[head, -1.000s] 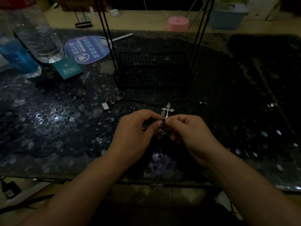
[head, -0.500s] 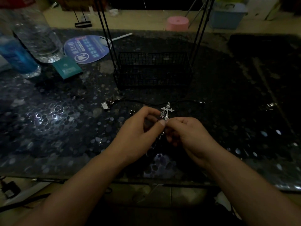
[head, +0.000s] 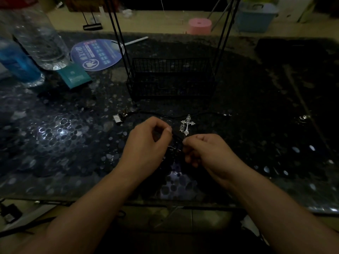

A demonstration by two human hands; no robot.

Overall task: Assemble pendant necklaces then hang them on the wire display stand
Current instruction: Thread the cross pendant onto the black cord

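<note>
Your left hand (head: 146, 143) is curled over the dark pebble-patterned counter (head: 64, 143), thumb and forefinger pinched on a thin black cord (head: 177, 139) that runs down and right to your right hand (head: 207, 151). That hand is also curled, its thumb and forefinger pinching the same cord at the other end of the short stretch between the two hands. Whether anything else is held lower in the gap between your palms is too dark to tell. Just beyond your right fingertips a silver cross pendant (head: 187, 124) lies on the counter, its long axis tilted slightly, apart from both hands. Behind it another black cord (head: 165, 115) lies across the counter, with a small silver clasp (head: 116, 119) at its left end. Farther back stands the black wire display stand (head: 170, 77), its basket base on the counter and its thin uprights rising out of the top of the view. To the left of the stand lie a round blue fan (head: 97, 54) and a teal packet (head: 74, 76), beside a clear plastic bottle (head: 39, 37) and a blue bottle (head: 17, 63). A pink round stool (head: 199, 26) and a blue storage box (head: 255, 15) sit on the floor beyond the counter.
</note>
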